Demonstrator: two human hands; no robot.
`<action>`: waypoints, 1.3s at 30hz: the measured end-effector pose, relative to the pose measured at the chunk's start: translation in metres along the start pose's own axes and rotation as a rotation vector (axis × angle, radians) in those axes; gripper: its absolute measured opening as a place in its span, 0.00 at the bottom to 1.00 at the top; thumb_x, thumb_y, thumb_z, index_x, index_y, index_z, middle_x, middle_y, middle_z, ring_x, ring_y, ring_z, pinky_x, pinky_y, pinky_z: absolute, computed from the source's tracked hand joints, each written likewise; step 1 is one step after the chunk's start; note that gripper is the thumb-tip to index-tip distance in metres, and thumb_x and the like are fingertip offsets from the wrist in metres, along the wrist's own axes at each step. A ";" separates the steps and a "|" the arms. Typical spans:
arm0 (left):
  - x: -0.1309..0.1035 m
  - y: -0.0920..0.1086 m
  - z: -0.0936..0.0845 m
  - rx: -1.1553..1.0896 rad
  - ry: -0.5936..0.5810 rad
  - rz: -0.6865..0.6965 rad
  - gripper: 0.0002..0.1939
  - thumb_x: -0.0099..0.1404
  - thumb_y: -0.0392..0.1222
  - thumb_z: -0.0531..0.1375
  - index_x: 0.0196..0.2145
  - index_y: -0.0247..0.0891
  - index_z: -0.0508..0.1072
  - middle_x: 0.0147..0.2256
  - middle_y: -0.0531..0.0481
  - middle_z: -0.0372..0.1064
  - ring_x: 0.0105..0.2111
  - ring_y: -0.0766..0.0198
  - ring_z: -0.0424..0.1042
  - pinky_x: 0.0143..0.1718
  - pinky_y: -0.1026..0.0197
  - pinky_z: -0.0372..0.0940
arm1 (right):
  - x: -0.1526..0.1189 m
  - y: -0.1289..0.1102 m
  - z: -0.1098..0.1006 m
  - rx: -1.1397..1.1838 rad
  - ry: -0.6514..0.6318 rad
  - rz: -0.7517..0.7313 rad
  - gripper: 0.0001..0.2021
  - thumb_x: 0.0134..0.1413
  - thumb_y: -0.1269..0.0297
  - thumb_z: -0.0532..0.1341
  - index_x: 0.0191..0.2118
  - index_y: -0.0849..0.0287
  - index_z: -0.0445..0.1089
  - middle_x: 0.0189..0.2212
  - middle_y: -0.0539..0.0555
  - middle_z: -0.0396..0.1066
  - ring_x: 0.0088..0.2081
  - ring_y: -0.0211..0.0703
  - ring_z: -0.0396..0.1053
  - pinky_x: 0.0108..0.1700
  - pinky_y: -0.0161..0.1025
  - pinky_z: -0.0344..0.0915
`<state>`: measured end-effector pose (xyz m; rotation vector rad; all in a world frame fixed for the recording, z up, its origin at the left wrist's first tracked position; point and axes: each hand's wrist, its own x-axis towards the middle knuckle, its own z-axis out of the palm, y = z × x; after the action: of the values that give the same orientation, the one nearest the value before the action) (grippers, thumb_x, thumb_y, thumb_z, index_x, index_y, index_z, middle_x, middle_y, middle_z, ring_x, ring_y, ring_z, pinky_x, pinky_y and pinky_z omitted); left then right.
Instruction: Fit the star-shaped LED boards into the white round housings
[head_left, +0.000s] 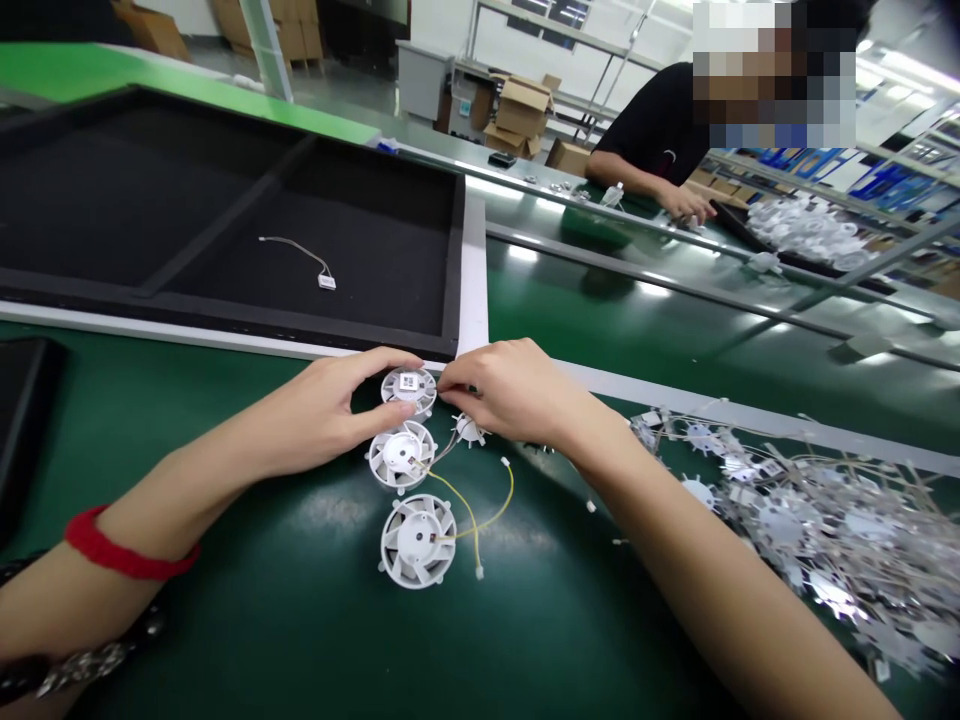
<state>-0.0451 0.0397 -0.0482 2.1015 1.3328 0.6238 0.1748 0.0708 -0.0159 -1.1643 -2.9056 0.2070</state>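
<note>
My left hand (330, 405) holds the farthest of three white round vaned parts (409, 408) by its edges, thumb on the near side and fingers on the far side. A small white labelled square (409, 381) sits on its face. At that part's right edge, my right hand (514, 385) is closed in a pinch; what lies between its fingertips is hidden. A white toothed disc (471, 430) with wires lies beneath the right hand. Toward me are a second white vaned part (401, 456) and a third vaned part (418, 540), each with a thin yellow cable.
A heap of toothed discs with wires (810, 530) spreads at the right. A black-lined tray (375, 240) at the back left holds a small wired module (326, 282). Across the bench, a co-worker's hand (686, 203) is near a pile of white parts (814, 230).
</note>
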 end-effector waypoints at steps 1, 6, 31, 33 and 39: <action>0.000 0.000 0.000 0.000 0.006 0.002 0.24 0.66 0.60 0.60 0.55 0.46 0.73 0.49 0.49 0.77 0.42 0.50 0.76 0.43 0.52 0.70 | 0.001 0.000 0.000 0.012 -0.003 0.005 0.10 0.65 0.68 0.58 0.41 0.56 0.78 0.39 0.53 0.81 0.39 0.46 0.75 0.32 0.38 0.52; 0.000 -0.004 -0.001 0.036 0.049 0.049 0.25 0.66 0.61 0.60 0.54 0.44 0.73 0.52 0.47 0.75 0.50 0.47 0.74 0.54 0.49 0.66 | -0.006 0.006 -0.016 0.080 0.036 0.053 0.11 0.65 0.68 0.57 0.42 0.58 0.79 0.42 0.56 0.80 0.43 0.49 0.75 0.37 0.39 0.59; -0.002 -0.003 -0.004 0.193 0.094 0.168 0.23 0.70 0.57 0.56 0.55 0.42 0.71 0.54 0.44 0.73 0.53 0.45 0.72 0.55 0.46 0.66 | -0.045 0.008 -0.068 0.539 -0.157 0.124 0.09 0.62 0.66 0.61 0.31 0.57 0.76 0.23 0.47 0.72 0.24 0.35 0.65 0.26 0.34 0.58; -0.004 0.001 -0.005 0.200 0.144 0.240 0.22 0.71 0.55 0.57 0.56 0.40 0.70 0.55 0.43 0.72 0.55 0.47 0.71 0.58 0.47 0.65 | -0.048 0.009 -0.074 0.689 -0.071 0.184 0.09 0.61 0.63 0.63 0.30 0.57 0.76 0.23 0.47 0.73 0.24 0.35 0.68 0.25 0.33 0.61; -0.014 0.019 -0.006 -0.052 0.217 0.347 0.24 0.69 0.51 0.64 0.60 0.45 0.67 0.59 0.48 0.68 0.59 0.52 0.68 0.62 0.53 0.63 | -0.035 -0.001 -0.063 1.241 0.148 0.281 0.09 0.55 0.59 0.69 0.28 0.58 0.74 0.25 0.50 0.76 0.25 0.36 0.74 0.29 0.33 0.71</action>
<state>-0.0419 0.0221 -0.0325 2.2932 1.0507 1.0446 0.2031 0.0534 0.0483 -1.1365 -1.7654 1.5183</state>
